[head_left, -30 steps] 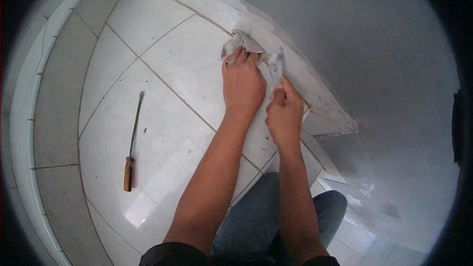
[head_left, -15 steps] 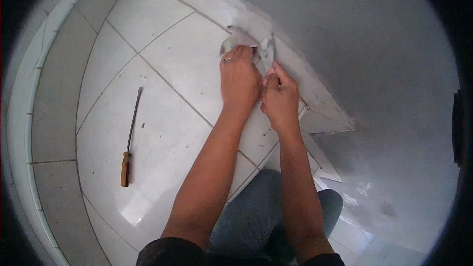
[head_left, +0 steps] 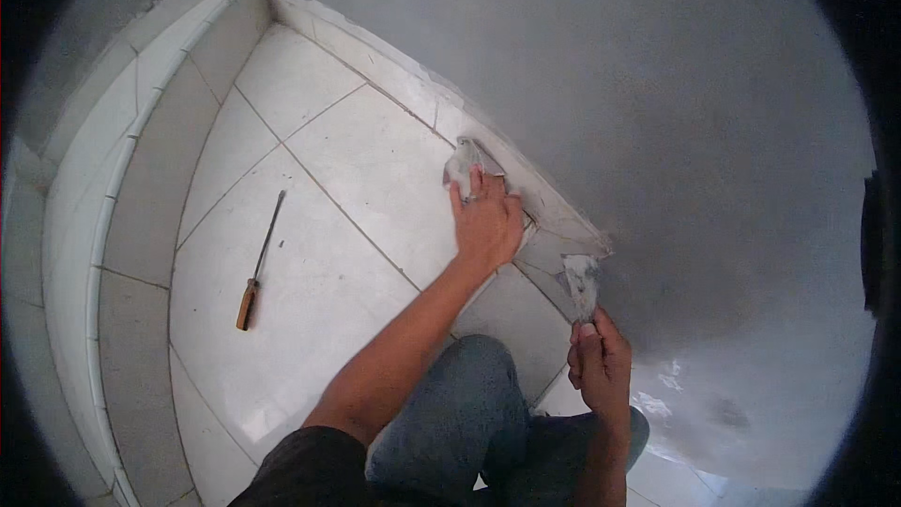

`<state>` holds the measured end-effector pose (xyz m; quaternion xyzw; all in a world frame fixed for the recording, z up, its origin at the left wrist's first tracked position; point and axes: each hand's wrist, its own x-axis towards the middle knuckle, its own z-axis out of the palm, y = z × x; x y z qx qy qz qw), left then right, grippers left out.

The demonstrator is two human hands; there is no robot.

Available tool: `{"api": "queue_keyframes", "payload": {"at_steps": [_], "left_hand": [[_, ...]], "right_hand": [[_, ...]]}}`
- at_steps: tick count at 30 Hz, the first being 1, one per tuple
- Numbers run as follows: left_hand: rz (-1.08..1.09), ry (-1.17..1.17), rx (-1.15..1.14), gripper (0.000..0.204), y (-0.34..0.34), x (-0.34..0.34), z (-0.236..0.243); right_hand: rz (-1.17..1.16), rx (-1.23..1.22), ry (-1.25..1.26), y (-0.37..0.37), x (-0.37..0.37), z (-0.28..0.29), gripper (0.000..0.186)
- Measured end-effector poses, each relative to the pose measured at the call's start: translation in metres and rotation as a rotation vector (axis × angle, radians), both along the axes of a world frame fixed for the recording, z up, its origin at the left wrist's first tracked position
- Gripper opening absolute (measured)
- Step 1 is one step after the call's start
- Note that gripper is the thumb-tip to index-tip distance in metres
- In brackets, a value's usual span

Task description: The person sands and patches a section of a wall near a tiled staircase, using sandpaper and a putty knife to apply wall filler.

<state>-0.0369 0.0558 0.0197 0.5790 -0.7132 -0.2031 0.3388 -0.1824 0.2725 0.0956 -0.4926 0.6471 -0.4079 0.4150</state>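
On the tiled step, my left hand [head_left: 488, 225] rests its fingers over a crumpled grey-white piece [head_left: 465, 161], perhaps cloth or a bag, beside the skirting. Its exact kind is unclear. My right hand [head_left: 603, 361] grips a putty knife [head_left: 582, 284] by its handle, fingers wrapped around it. Pale paste smears the blade, which points away from me, near the skirting's outer corner. To the left, a screwdriver [head_left: 261, 268] with a wood-coloured handle lies apart from both hands.
A tile skirting [head_left: 371, 61] runs along the foot of the grey wall [head_left: 704, 113]. At the left rises another tiled step [head_left: 136, 216]. Small dark crumbs dot the white floor tiles [head_left: 328, 253]. My jeans-clad knees [head_left: 450, 404] are close below my arms.
My right hand has drawn the putty knife away from my left hand, toward the lower right. My left hand stays at the crumpled piece, its fingers now more spread. The view has shifted.
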Motion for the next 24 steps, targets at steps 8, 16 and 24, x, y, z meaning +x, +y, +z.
{"api": "queue_keyframes", "payload": {"at_steps": [8,16,24], "left_hand": [[0.108,-0.068,0.059,0.054,-0.027,0.006,-0.015],[0.127,-0.153,-0.016,0.046,-0.029,0.019,0.026],[-0.212,-0.224,-0.142,0.058,0.005,0.034,-0.049]], "right_hand": [[-0.007,0.019,-0.051,0.014,-0.033,-0.028,0.038],[0.018,-0.062,0.155,0.013,-0.042,-0.040,0.042],[-0.066,0.028,0.070,0.002,-0.025,-0.040,0.048]]}}
